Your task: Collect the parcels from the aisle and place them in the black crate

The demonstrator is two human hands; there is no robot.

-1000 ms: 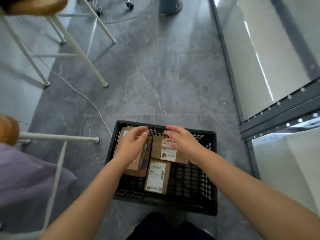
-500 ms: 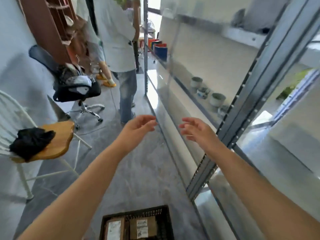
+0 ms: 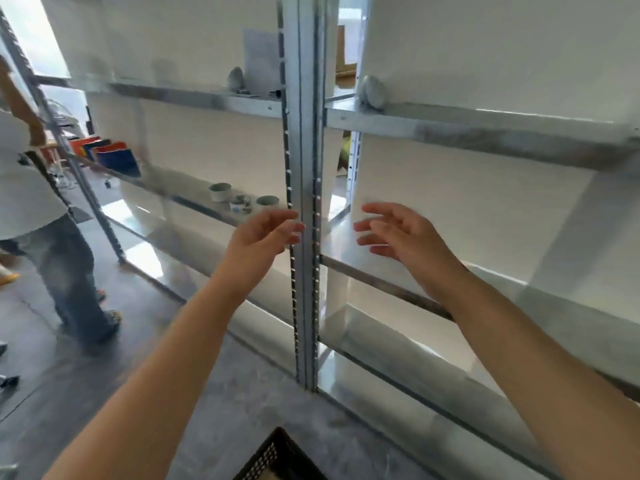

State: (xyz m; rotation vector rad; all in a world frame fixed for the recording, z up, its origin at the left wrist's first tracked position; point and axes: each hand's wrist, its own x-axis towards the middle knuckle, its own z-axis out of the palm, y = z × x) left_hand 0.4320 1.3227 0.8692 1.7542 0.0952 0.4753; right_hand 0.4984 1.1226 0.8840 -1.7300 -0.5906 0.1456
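Observation:
Only a corner of the black crate shows at the bottom edge of the head view; its contents are out of sight, and no parcel is visible. Both my arms are stretched forward at about waist height in front of a metal shelf rack. My left hand hovers with relaxed fingers, holding nothing, just left of the rack's upright post. My right hand floats to the right of that post, fingers loosely spread and empty.
The grey metal rack fills the right and middle, its shelves backed by white panels. Small bowls sit on a middle shelf, coloured bins further left. A person in jeans stands in the aisle at left.
My hands left the parcels in the crate and rose empty. The view swung up from the floor and then right, from the aisle onto the rack; the crate slid to the bottom edge.

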